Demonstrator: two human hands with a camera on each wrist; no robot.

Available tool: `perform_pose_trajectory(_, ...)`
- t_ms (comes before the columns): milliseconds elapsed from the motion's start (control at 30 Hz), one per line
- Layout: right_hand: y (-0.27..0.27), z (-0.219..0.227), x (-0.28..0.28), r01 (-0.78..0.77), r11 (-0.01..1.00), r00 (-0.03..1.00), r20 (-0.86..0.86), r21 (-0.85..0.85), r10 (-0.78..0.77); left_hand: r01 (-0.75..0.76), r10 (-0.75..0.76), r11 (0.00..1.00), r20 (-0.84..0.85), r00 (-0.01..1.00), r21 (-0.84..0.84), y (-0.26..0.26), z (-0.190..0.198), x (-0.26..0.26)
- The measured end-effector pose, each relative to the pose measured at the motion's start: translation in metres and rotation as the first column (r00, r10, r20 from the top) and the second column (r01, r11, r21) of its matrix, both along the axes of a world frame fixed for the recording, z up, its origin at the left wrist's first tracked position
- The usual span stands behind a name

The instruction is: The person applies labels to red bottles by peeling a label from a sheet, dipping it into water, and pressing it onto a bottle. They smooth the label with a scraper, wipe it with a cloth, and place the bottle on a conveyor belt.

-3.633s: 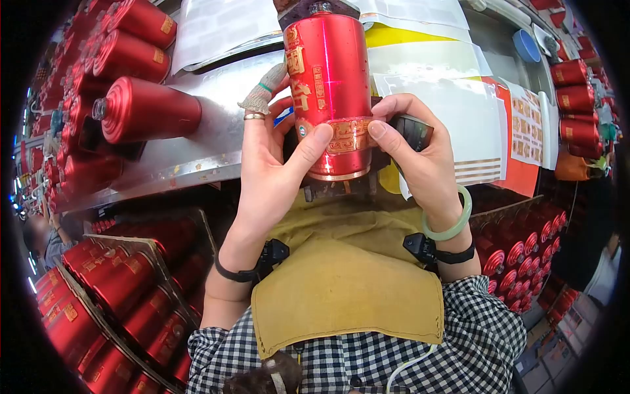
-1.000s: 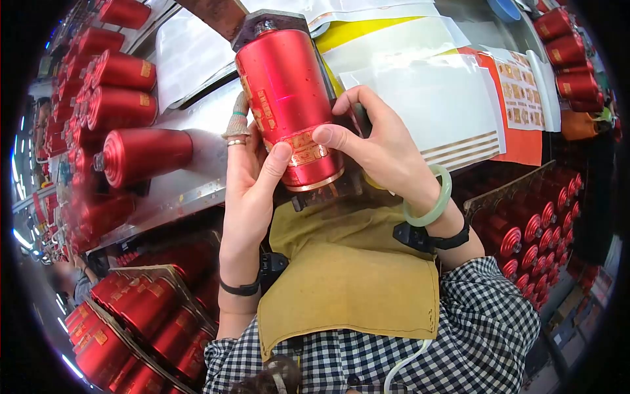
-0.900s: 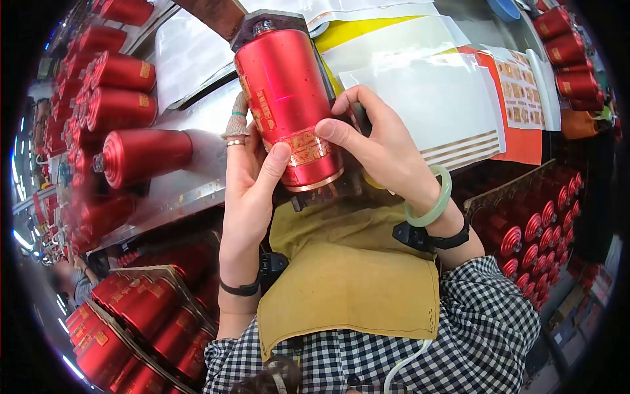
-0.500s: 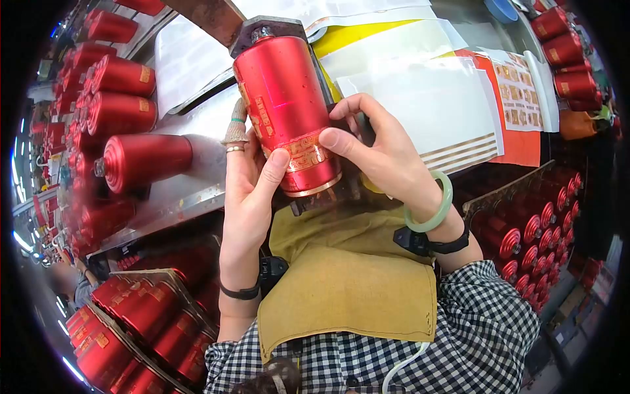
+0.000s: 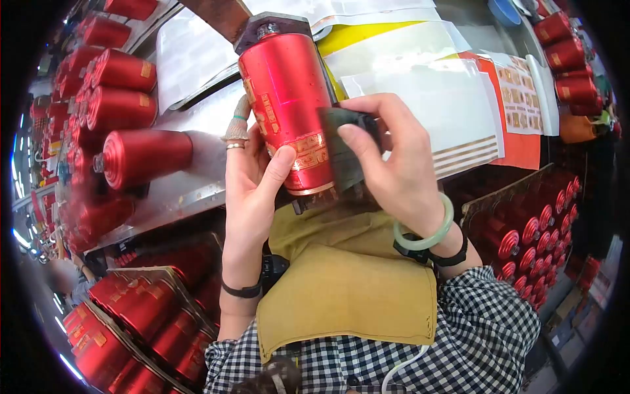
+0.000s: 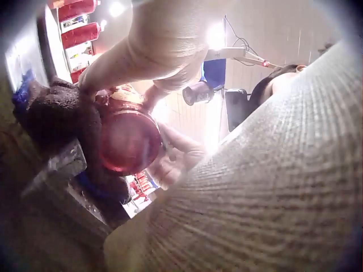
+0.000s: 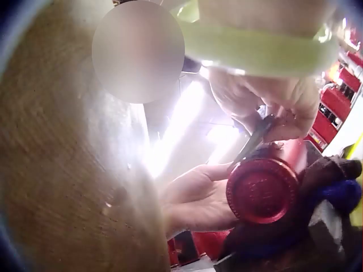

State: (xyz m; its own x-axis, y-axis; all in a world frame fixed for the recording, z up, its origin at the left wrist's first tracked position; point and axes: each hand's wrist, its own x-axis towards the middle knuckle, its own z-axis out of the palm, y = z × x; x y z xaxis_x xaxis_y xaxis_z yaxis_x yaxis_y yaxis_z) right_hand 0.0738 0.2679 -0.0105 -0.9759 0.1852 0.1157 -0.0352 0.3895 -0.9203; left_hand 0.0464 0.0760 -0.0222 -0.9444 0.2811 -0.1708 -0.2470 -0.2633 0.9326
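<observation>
A red bottle (image 5: 289,85) with raised gold lettering lies in a dark holder, its neck (image 5: 268,30) at a hexagonal metal end piece. My left hand (image 5: 252,190) grips it from the left, thumb on the gold label band (image 5: 308,152) near its base; the other fingers are partly hidden behind it. A knitted finger cover (image 5: 237,119) sits on one finger. My right hand (image 5: 403,164) pinches a dark flat scraper (image 5: 342,167), whose edge overlaps the bottle's right side beside the label. The right wrist view shows the scraper (image 7: 254,139) edge-on, above the round bottle base (image 7: 262,191).
Another red bottle (image 5: 147,157) lies on the metal bench (image 5: 203,187) to the left, with several more behind. White sheets (image 5: 420,111) and a gold sticker sheet (image 5: 518,95) lie right. Racks of red bottles (image 5: 518,236) flank my lap below the bench.
The bottle and left hand have shifted left in view since the oldest frame. My right thumb has left the label, and the dark scraper has swung out flat against the bottle's right side.
</observation>
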Motion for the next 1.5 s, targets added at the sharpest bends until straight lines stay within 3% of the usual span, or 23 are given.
perform_pose_trajectory(133,0.018,-0.009,-0.002,0.085,0.989,0.996,0.012,0.118,-0.087,-0.009,0.009,1.0,-0.013,1.0,0.013,0.002,0.0,-0.001)
perform_pose_trajectory(200,0.0,0.002,0.003,0.103,0.995,0.995,-0.009,0.015,-0.103,-0.01,0.01,1.0,-0.018,1.0,0.015,0.0,-0.003,0.0)
perform_pose_trajectory(267,-0.011,0.013,0.006,-0.016,0.986,1.0,-0.009,-0.168,0.015,-0.01,0.01,1.0,-0.027,1.0,0.016,-0.002,-0.005,0.001)
perform_pose_trajectory(333,-0.007,0.001,0.003,-0.045,0.996,0.999,-0.027,-0.074,0.044,-0.005,0.005,0.999,-0.004,1.0,0.034,-0.005,-0.008,0.003)
perform_pose_trajectory(400,0.014,-0.021,-0.002,0.085,0.963,0.996,-0.021,0.256,-0.083,0.004,-0.001,0.998,-0.045,0.999,0.07,-0.01,-0.019,0.006)
perform_pose_trajectory(467,0.025,-0.027,-0.002,0.09,0.975,0.996,-0.013,0.205,-0.089,0.108,-0.16,0.976,-0.29,0.944,-0.188,-0.014,-0.02,0.014)
perform_pose_trajectory(533,0.022,-0.019,0.001,0.118,0.992,0.993,-0.028,0.031,-0.118,0.069,-0.12,0.976,-0.247,0.961,-0.205,-0.011,-0.026,0.018)
perform_pose_trajectory(600,0.02,-0.015,0.0,0.116,0.993,0.993,-0.02,-0.012,-0.116,-0.118,-0.092,0.875,-0.401,0.911,-0.469,-0.009,-0.024,0.019)
perform_pose_trajectory(667,0.021,-0.017,-0.002,0.079,0.994,0.994,-0.074,-0.069,-0.084,-0.211,-0.017,0.879,-0.471,0.882,-0.427,-0.004,-0.018,0.023)
perform_pose_trajectory(700,0.02,-0.012,-0.002,0.061,0.98,0.998,-0.011,-0.188,-0.064,-0.263,-0.058,0.827,-0.54,0.839,-0.498,-0.005,-0.014,0.023)
perform_pose_trajectory(733,0.02,-0.012,-0.002,0.055,0.981,0.998,-0.008,-0.186,-0.058,-0.32,-0.107,0.765,-0.6,0.793,-0.559,-0.006,-0.013,0.024)
perform_pose_trajectory(800,0.018,-0.013,-0.003,0.017,0.97,0.999,-0.034,-0.242,-0.026,-0.364,-0.079,0.769,-0.643,0.762,-0.525,-0.009,-0.016,0.023)
perform_pose_trajectory(867,0.019,-0.011,-0.003,0.007,0.969,0.999,-0.03,-0.248,-0.015,-0.455,-0.296,0.607,-0.716,0.632,-0.652,-0.011,-0.012,0.021)
perform_pose_trajectory(900,0.019,-0.01,-0.004,-0.001,0.967,1.0,-0.029,-0.255,-0.007,-0.447,-0.312,0.585,-0.697,0.646,-0.677,-0.011,-0.013,0.022)
perform_pose_trajectory(1000,0.018,-0.008,-0.006,-0.036,0.968,0.996,-0.086,-0.247,0.015,-0.456,-0.362,0.579,-0.714,0.599,-0.676,-0.014,-0.015,0.021)
perform_pose_trajectory(1167,0.018,-0.001,-0.007,-0.068,0.977,0.992,-0.115,-0.202,0.045,-0.366,-0.261,0.665,-0.661,0.704,-0.652,-0.018,-0.026,0.024)
perform_pose_trajectory(1267,0.018,0.0,-0.006,-0.083,0.974,0.991,-0.12,-0.212,0.059,-0.407,-0.323,0.62,-0.69,0.647,-0.671,-0.017,-0.027,0.025)
perform_pose_trajectory(1367,0.02,0.0,-0.004,-0.085,0.976,0.992,-0.108,-0.2,0.065,-0.568,-0.362,0.533,-0.776,0.516,-0.626,-0.013,-0.032,0.027)
perform_pose_trajectory(1500,0.021,-0.001,-0.006,-0.067,0.988,0.988,-0.146,-0.138,0.046,-0.603,-0.388,0.55,-0.816,0.428,-0.578,-0.012,-0.036,0.029)
